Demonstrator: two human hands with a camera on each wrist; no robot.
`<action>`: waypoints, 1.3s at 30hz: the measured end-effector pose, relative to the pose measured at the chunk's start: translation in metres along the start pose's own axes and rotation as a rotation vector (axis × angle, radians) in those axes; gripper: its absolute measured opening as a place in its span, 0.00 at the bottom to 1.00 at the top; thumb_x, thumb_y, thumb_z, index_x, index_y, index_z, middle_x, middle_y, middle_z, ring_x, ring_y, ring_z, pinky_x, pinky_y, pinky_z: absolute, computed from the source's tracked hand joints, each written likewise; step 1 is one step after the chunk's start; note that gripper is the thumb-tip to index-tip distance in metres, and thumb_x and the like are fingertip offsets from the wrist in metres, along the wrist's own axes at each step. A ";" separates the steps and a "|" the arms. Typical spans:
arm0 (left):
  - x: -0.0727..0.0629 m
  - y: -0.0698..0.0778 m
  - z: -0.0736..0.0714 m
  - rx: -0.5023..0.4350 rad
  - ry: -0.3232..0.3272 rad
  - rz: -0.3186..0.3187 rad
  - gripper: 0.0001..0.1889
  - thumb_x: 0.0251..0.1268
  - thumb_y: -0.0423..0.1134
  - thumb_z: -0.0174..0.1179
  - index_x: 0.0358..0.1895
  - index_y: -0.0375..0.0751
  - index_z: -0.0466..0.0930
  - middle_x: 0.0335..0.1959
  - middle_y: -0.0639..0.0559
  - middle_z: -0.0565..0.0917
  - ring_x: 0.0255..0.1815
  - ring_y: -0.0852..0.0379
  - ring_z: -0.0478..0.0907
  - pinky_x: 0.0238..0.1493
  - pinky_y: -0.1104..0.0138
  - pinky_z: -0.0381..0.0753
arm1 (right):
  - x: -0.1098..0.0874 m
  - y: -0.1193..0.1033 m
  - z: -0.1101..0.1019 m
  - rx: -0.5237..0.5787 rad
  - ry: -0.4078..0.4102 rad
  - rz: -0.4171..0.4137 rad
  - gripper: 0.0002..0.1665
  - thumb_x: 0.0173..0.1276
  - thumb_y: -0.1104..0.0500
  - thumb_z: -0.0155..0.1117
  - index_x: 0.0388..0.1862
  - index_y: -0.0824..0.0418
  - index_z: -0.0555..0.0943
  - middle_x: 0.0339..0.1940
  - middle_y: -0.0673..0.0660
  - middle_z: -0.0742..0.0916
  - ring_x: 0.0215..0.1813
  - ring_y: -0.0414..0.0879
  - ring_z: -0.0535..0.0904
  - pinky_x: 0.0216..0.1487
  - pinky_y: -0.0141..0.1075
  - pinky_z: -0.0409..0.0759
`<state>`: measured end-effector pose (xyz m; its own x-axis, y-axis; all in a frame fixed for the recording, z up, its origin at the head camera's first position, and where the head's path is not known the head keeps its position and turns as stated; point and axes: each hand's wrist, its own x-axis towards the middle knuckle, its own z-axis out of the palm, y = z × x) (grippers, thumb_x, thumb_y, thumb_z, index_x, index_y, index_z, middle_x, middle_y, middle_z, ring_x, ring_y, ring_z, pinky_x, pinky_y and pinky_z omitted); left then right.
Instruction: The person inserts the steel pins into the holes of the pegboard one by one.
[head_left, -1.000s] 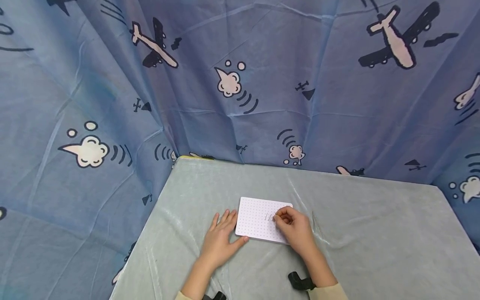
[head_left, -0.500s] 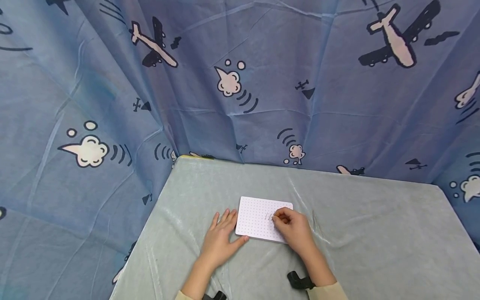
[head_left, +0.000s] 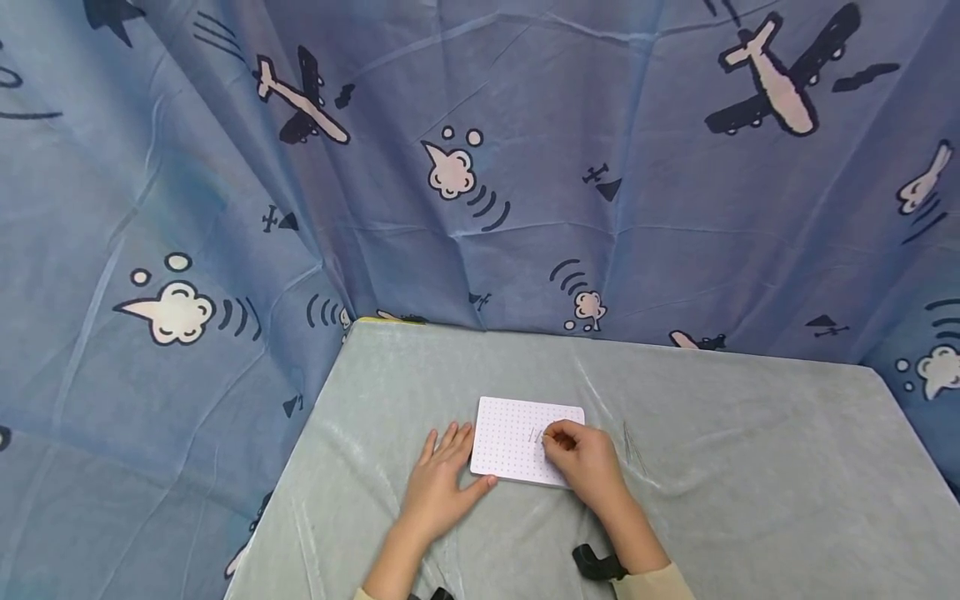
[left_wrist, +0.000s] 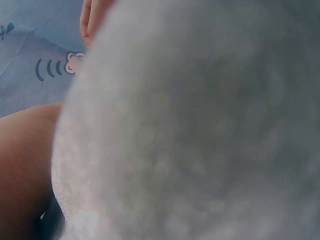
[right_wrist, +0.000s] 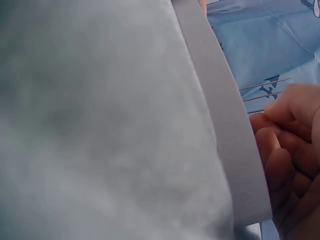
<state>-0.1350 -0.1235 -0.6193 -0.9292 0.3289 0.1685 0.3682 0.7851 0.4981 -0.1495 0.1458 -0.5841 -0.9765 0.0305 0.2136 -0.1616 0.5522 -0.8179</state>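
Note:
A white pad (head_left: 506,442) printed with a grid of small dots lies on the cloth. Thin needles (right_wrist: 265,84) stand up from its face, side by side in a short row. My right hand (head_left: 588,462) is over the pad's right part, its thumb and forefinger pinching another needle (right_wrist: 256,111) close to the surface; the other fingers curl in beneath. Flat on the cloth, my left hand (head_left: 438,483) has its fingers spread, fingertips along the pad's left edge and thumb at the near left corner. In the left wrist view, blurred cloth covers most of the picture.
To the right of the pad, a few loose needles (head_left: 632,443) lie on the pale grey-green cloth (head_left: 750,467) covering the table. A blue curtain (head_left: 525,217) with airplane prints hangs behind and at the sides.
The head view has tilted slightly. My right hand has shifted a touch toward the near side of the pad, still pinching at the same row. The left hand stays put.

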 end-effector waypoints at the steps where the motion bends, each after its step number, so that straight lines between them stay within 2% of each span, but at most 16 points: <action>1: 0.000 0.001 0.000 -0.004 0.001 0.000 0.48 0.71 0.70 0.66 0.83 0.40 0.70 0.83 0.50 0.69 0.88 0.51 0.58 0.90 0.51 0.43 | 0.000 0.000 -0.001 0.002 -0.007 0.008 0.11 0.64 0.69 0.77 0.31 0.53 0.90 0.23 0.43 0.83 0.28 0.37 0.76 0.31 0.31 0.77; 8: -0.001 0.003 0.000 0.002 0.006 0.003 0.48 0.71 0.70 0.66 0.82 0.40 0.71 0.83 0.50 0.70 0.87 0.50 0.59 0.90 0.50 0.44 | 0.000 -0.002 -0.011 0.049 -0.070 0.107 0.06 0.66 0.68 0.80 0.37 0.58 0.91 0.30 0.48 0.88 0.33 0.40 0.82 0.37 0.31 0.83; 14: -0.002 0.003 0.001 -0.008 0.007 0.000 0.48 0.71 0.71 0.65 0.82 0.40 0.71 0.83 0.51 0.70 0.88 0.51 0.59 0.90 0.51 0.44 | -0.001 -0.001 -0.024 0.063 -0.075 0.172 0.08 0.69 0.69 0.77 0.46 0.64 0.90 0.35 0.53 0.89 0.39 0.44 0.83 0.41 0.31 0.83; 21: -0.002 0.003 0.000 -0.008 0.012 0.000 0.48 0.71 0.71 0.65 0.82 0.39 0.71 0.83 0.50 0.70 0.87 0.50 0.59 0.90 0.50 0.45 | -0.002 0.011 -0.042 -0.052 -0.013 0.186 0.09 0.74 0.64 0.75 0.51 0.64 0.90 0.36 0.53 0.88 0.38 0.47 0.79 0.37 0.32 0.78; 25: -0.002 0.003 0.001 -0.003 0.009 0.000 0.48 0.72 0.71 0.64 0.82 0.39 0.71 0.83 0.50 0.70 0.88 0.51 0.59 0.90 0.50 0.44 | -0.002 0.021 -0.052 -0.105 0.035 0.174 0.10 0.76 0.61 0.73 0.51 0.64 0.90 0.38 0.55 0.88 0.38 0.48 0.79 0.37 0.33 0.78; 32: -0.001 0.003 0.002 -0.002 0.003 0.004 0.48 0.72 0.73 0.62 0.83 0.40 0.71 0.83 0.50 0.70 0.88 0.51 0.58 0.90 0.51 0.44 | -0.004 0.039 -0.070 -0.206 0.107 0.203 0.11 0.79 0.59 0.70 0.52 0.65 0.90 0.39 0.56 0.88 0.38 0.49 0.79 0.37 0.37 0.78; 39: -0.001 0.003 0.002 0.010 0.011 0.002 0.48 0.72 0.71 0.64 0.82 0.39 0.71 0.83 0.50 0.71 0.87 0.51 0.59 0.90 0.51 0.44 | -0.004 0.045 -0.079 -0.256 0.111 0.222 0.12 0.77 0.59 0.72 0.52 0.67 0.89 0.40 0.58 0.88 0.39 0.51 0.81 0.39 0.42 0.80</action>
<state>-0.1327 -0.1208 -0.6194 -0.9286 0.3249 0.1792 0.3707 0.7896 0.4890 -0.1418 0.2367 -0.5798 -0.9600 0.2560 0.1135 0.1079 0.7121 -0.6938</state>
